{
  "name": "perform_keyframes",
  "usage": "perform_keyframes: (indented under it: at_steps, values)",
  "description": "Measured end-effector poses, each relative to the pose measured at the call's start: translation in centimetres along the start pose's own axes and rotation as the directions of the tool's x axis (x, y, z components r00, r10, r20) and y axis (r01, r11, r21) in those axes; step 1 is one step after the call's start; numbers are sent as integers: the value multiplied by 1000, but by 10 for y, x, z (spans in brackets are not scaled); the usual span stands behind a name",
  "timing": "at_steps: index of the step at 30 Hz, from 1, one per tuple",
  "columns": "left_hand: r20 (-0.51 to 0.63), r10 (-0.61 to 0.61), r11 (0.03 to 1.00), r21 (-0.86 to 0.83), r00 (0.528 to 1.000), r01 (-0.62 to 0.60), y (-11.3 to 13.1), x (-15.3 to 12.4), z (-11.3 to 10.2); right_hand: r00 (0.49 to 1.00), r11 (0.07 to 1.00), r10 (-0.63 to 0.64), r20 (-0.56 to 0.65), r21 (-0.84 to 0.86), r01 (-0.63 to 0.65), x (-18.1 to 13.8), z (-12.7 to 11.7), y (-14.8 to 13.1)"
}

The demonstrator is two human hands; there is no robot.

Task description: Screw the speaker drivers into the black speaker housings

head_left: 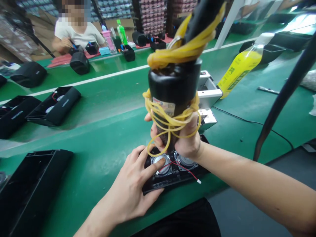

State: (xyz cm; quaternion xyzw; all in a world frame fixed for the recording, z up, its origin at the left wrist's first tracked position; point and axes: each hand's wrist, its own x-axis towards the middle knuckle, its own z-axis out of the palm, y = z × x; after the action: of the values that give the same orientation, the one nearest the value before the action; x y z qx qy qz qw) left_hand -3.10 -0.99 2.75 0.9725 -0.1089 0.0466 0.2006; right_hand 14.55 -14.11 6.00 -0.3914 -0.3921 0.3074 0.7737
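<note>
Upright in my right hand (189,141) is a black electric screwdriver (174,82), hung from above and wrapped in yellow rubber bands (170,120). My fingers wrap round its lower body, and its tip is hidden. Below it on the green bench lies a black speaker panel (170,182) with two round speaker drivers (161,169). Thin red and black wires with white plugs (198,181) trail across the panel. My left hand (133,181) grips the panel's left end, thumb at the near edge and fingers over the top, one fingertip by the left driver.
An open black speaker case (37,184) sits at left. More cases (55,107) stand on the conveyor (103,87). Behind my screwdriver is a white metal fixture (209,97), with a yellow drink bottle (240,69) beside it. A black cable (283,85) hangs at right. Across, a person (79,31) handles parts.
</note>
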Motion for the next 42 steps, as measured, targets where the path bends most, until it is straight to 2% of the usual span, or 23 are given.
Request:
perform_keyframes:
  at_steps: [6, 11, 15, 21, 24, 27, 29, 31, 32, 34, 36, 37, 39, 42]
  values:
    - [2, 7, 1000, -1, 1000, -7, 0, 1, 0, 998, 999, -47, 29, -18, 48, 0, -4, 1]
    - [-4, 22, 1000, 5, 1000, -22, 1, 2, -2, 999, 999, 13, 35, 33, -14, -1, -4, 5]
    - [3, 31, 999, 14, 1000, -31, 1, 3, -4, 999, 999, 30, 21, 10, -31, -1, -3, 6]
    - [-4, 22, 999, 31, 1000, -22, 1, 4, -4, 994, 996, -85, 65, 13, 84, 1, -4, 14]
    - [-19, 15, 1000, 20, 1000, -15, 1, 3, -1, 993, 996, -87, 85, -16, 89, -2, -3, 16]
    - [-80, 53, 998, 43, 995, -50, -1, 0, 4, 997, 997, -62, 42, -50, 64, -6, -2, 3]
    - [-102, 68, 996, 71, 992, -61, -5, -4, 8, 996, 994, -87, -16, -61, 86, -8, -5, -19]
    - [-101, 62, 996, 73, 993, -55, -11, -11, 12, 973, 978, -198, -118, -84, 188, -9, -13, -48]
    - [-105, 43, 997, 62, 994, -37, -14, -15, 15, 944, 958, -278, -179, -123, 259, -8, -18, -63]
    - [-139, -4, 1000, 24, 990, 8, -18, -22, 21, 831, 870, -476, -288, -296, 395, -5, -33, -88]
    - [-191, -36, 999, -6, 981, 36, -22, -27, 27, 743, 785, -592, -311, -429, 446, -1, -49, -103]
    - [-209, -36, 999, -15, 977, 34, -23, -28, 30, 715, 759, -625, -312, -458, 464, 2, -55, -106]
    - [-223, -20, 999, -29, 975, 14, -24, -29, 34, 717, 763, -622, -316, -453, 462, 6, -64, -106]
    - [-225, -24, 999, -50, 974, 13, -25, -28, 37, 776, 836, -517, -360, -405, 369, 9, -67, -100]
